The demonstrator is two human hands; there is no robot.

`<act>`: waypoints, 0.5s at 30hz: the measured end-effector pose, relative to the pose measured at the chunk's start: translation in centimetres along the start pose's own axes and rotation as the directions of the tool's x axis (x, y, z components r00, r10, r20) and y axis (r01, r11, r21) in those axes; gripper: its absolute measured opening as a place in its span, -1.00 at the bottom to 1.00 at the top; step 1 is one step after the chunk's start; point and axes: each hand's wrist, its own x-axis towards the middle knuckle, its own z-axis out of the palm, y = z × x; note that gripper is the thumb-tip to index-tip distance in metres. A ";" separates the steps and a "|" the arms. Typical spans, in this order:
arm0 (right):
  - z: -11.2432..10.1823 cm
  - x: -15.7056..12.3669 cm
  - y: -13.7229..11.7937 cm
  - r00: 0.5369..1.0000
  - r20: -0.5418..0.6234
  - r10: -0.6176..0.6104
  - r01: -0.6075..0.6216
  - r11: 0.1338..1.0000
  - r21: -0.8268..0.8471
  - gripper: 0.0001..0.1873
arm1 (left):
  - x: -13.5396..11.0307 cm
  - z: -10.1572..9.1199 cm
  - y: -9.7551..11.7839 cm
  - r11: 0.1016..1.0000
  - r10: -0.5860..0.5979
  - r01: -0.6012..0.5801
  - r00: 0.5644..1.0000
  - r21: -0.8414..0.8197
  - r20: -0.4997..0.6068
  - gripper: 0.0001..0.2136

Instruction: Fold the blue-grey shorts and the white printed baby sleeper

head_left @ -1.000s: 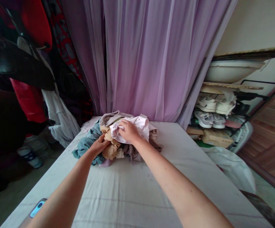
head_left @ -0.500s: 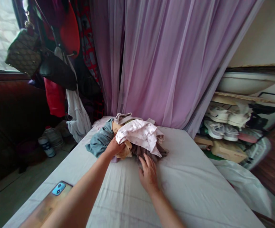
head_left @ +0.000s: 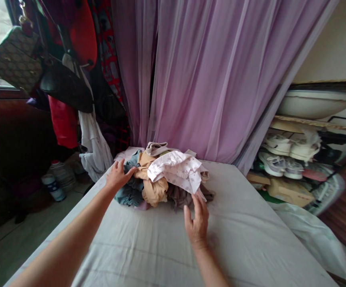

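Observation:
A heap of crumpled clothes lies on the pale sheet (head_left: 149,247) in front of the curtain. On top is a white garment with small prints (head_left: 175,169). Left of it bunches a tan garment (head_left: 155,191), and a blue-green garment (head_left: 129,193) makes up the heap's left side. A dark brown garment (head_left: 179,197) shows low on the right. My left hand (head_left: 118,175) is at the heap's left edge, fingers spread, thumb by the blue-green cloth. Near the front right, my right hand (head_left: 198,223) is open, fingertips close to the white garment's lower corner.
Purple curtains (head_left: 203,79) hang behind the heap. Bags, including a black one (head_left: 67,87), and clothes hang at the left. A rack with shoes (head_left: 280,165), a white basin (head_left: 319,104) and boxes (head_left: 291,193) stands right. Bottles (head_left: 53,187) stand on the floor.
My left hand has let go of the clothes in the heap's front and moved left, fingers spreading. More of the tan garment shows. My right hand has shifted slightly right. The phone is no longer visible.

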 end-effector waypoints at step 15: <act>6.9 19.0 -2.2 0.851 0.487 0.199 -0.128 0.976 -0.174 -0.50 | 0.6 2.3 7.5 0.553 -0.103 0.175 0.985 -0.815 0.141 -0.64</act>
